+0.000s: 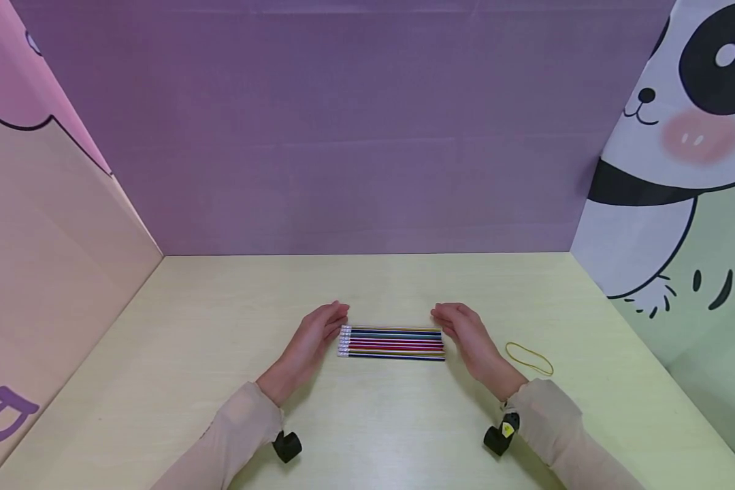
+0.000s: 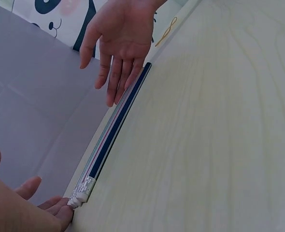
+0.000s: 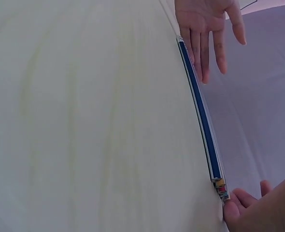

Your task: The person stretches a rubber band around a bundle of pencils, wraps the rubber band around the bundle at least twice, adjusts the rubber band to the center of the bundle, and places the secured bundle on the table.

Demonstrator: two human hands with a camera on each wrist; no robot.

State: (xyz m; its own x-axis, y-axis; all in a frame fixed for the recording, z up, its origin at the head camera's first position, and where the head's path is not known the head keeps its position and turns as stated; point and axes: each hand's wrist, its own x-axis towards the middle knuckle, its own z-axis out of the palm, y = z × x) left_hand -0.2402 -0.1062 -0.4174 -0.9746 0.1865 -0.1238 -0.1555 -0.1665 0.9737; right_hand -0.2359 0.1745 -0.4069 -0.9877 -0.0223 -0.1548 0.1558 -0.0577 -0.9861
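Multicoloured pencils [image 1: 395, 343] lined up between left hand [image 1: 312, 337] and right hand [image 1: 473, 339]; fingers of both straight, thumbs apart.

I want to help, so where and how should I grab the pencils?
Probably at the middle, from above, pinching both long sides of the row: the pencils lie side by side, so squeezing across them should keep them together.

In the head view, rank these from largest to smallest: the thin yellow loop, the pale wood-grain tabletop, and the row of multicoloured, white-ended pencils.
1. Pale wood-grain tabletop
2. Row of multicoloured, white-ended pencils
3. Thin yellow loop
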